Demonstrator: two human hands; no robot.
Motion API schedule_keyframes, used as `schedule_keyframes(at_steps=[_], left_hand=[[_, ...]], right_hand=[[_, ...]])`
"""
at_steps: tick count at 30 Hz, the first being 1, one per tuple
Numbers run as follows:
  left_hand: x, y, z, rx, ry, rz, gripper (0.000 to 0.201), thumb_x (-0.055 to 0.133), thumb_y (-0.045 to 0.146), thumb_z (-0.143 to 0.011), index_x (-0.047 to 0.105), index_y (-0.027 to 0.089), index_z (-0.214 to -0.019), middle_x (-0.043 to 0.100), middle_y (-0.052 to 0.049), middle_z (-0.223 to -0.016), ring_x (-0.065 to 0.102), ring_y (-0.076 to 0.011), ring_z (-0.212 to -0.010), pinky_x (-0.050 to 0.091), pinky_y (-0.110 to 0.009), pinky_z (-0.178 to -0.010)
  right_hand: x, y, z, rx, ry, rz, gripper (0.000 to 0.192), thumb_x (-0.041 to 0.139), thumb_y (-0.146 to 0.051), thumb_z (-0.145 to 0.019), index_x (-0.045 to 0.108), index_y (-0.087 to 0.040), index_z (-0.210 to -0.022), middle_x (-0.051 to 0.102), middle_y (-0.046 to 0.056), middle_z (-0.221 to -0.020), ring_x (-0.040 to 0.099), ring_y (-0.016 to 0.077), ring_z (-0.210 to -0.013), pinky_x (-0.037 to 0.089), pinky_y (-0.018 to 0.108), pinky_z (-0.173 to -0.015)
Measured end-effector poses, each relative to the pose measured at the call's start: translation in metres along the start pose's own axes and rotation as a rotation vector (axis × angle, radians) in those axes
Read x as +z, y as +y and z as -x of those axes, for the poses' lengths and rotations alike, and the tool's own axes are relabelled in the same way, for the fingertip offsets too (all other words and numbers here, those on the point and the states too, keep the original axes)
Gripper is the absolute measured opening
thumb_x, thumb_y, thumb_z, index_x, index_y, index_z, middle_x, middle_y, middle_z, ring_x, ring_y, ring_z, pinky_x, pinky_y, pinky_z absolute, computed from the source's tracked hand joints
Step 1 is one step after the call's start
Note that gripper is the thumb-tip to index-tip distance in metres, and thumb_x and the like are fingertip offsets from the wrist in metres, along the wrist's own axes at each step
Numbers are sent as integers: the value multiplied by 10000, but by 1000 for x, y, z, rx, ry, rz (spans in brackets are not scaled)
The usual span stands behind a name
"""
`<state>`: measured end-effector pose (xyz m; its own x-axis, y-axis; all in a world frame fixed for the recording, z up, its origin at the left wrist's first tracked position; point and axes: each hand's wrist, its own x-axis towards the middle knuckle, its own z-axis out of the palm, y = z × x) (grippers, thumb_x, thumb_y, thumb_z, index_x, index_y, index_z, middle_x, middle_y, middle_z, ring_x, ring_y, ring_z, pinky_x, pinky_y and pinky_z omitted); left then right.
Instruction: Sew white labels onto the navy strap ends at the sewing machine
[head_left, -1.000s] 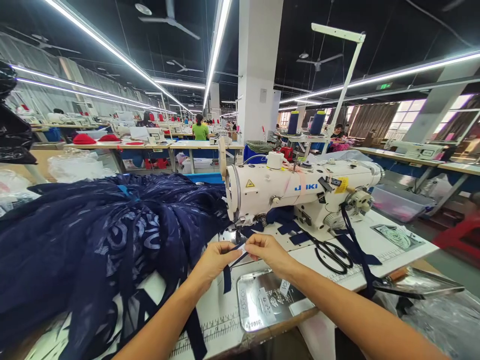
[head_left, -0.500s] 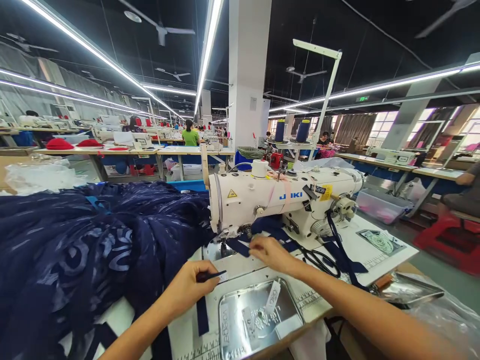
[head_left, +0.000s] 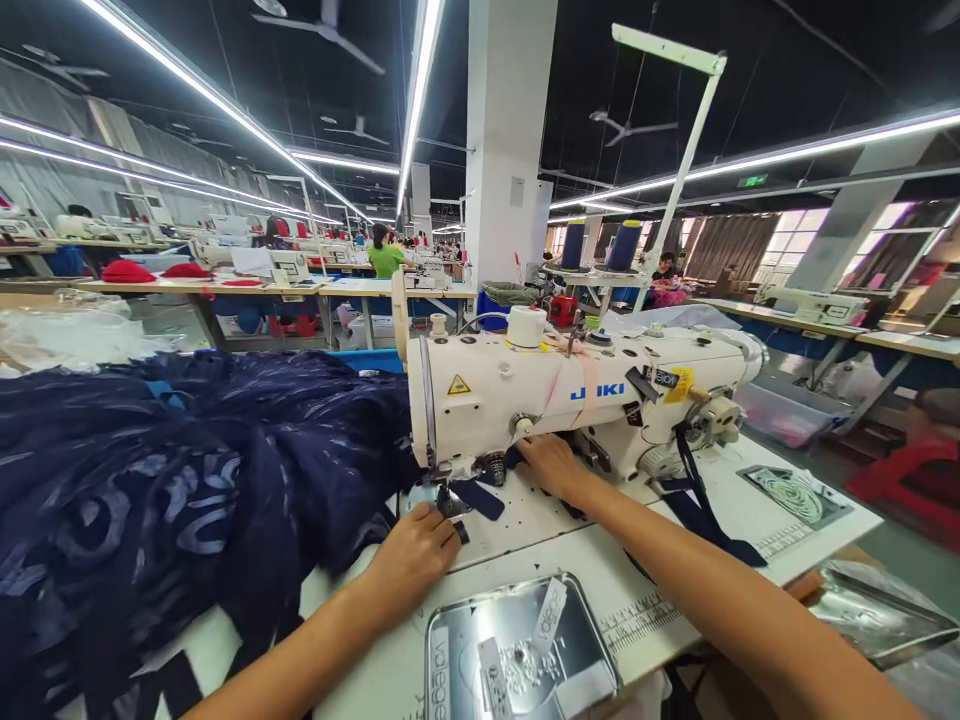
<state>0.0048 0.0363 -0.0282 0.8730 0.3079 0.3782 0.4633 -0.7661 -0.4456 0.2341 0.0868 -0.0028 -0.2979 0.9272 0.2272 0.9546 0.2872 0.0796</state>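
Note:
A white sewing machine (head_left: 495, 390) stands in front of me. My left hand (head_left: 420, 550) is closed beside its needle area, over the front of the bed. From under its fingers pokes the end of a navy fabric strip (head_left: 461, 533); the rest of that piece is hidden. Beneath the machine arm, my right hand (head_left: 551, 465) has its fingers drawn together at a bit of navy fabric (head_left: 514, 456), with the fingertips partly covered. Between the hands, another navy strip (head_left: 480, 498) lies on the bed near the presser foot.
A metal tray (head_left: 457, 610) with labels sits at the table's front. Heaped navy fabric (head_left: 187, 460) fills the left side. Navy straps (head_left: 697, 515) hang and lie by the handwheel, near a green coil (head_left: 795, 495). A person in green (head_left: 386, 258) is farther back.
My left hand has moved forward and right toward the needle, its fingers turned down over the strip. My right hand has gone deeper under the machine arm. The view has shifted slightly.

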Motion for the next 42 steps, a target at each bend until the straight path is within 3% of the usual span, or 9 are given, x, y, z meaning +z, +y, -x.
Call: schedule_keyframes(at_steps=[6,9,12,15,18,22,30,35,42], left_hand=[[-6,3,10,79,-75,-78,141,482,59,-767,527,128,-654,571,-35,-617,478,-162,-572,275,-313,-578],[-6,5,13,71,-77,-73,145,474,59,-775,530,125,-658,572,-41,-623,485,-166,-583,279,-316,-583],[-7,8,14,57,-73,-67,162,465,53,-779,531,127,-651,578,-47,-628,493,-168,-587,291,-319,-595],[-9,9,14,50,-88,-84,150,485,54,-766,538,124,-644,583,-45,-613,505,-170,-579,297,-319,-590],[-13,11,18,27,-114,-103,134,510,61,-752,543,122,-637,588,-38,-602,513,-170,-562,297,-314,-572],[-17,12,26,-33,-114,-106,141,524,39,-736,532,127,-626,601,-28,-622,518,-164,-561,303,-303,-571],[-13,10,29,-51,-83,-68,140,515,46,-750,519,128,-637,598,-30,-614,520,-162,-563,304,-305,-589],[-13,10,29,-51,-76,-53,154,487,33,-758,508,128,-639,590,-30,-612,520,-161,-563,305,-304,-584],[-13,11,29,-91,3,-51,200,415,9,-781,493,135,-647,568,-29,-599,506,-159,-535,316,-300,-560]], right_hand=[[-10,21,17,-53,19,48,221,395,-108,-810,604,-153,-753,621,87,-807,555,188,-797,352,262,-672],[-22,17,43,55,168,51,246,343,-115,-826,589,-119,-813,605,134,-863,549,214,-804,358,289,-687],[-27,-2,64,42,347,-209,219,351,-163,-835,566,-122,-845,594,120,-919,553,189,-806,388,270,-710],[-18,-30,64,-33,233,-489,192,375,-157,-824,552,-158,-752,600,70,-916,559,152,-827,410,233,-716],[-3,-53,46,36,89,-436,153,423,-138,-799,561,-164,-738,605,60,-901,557,165,-825,411,259,-714],[5,-68,29,57,124,-321,135,477,-139,-768,573,-123,-861,579,138,-952,494,260,-937,345,386,-810],[5,-89,44,-334,125,-180,87,530,-247,-752,541,-160,-758,557,60,-815,480,203,-789,331,339,-732],[6,-91,41,-363,94,-138,132,463,-162,-782,545,-167,-678,559,53,-794,491,181,-777,306,347,-771],[12,-89,32,-261,39,-420,123,481,-99,-749,528,-161,-654,548,23,-780,503,146,-760,339,282,-691]])
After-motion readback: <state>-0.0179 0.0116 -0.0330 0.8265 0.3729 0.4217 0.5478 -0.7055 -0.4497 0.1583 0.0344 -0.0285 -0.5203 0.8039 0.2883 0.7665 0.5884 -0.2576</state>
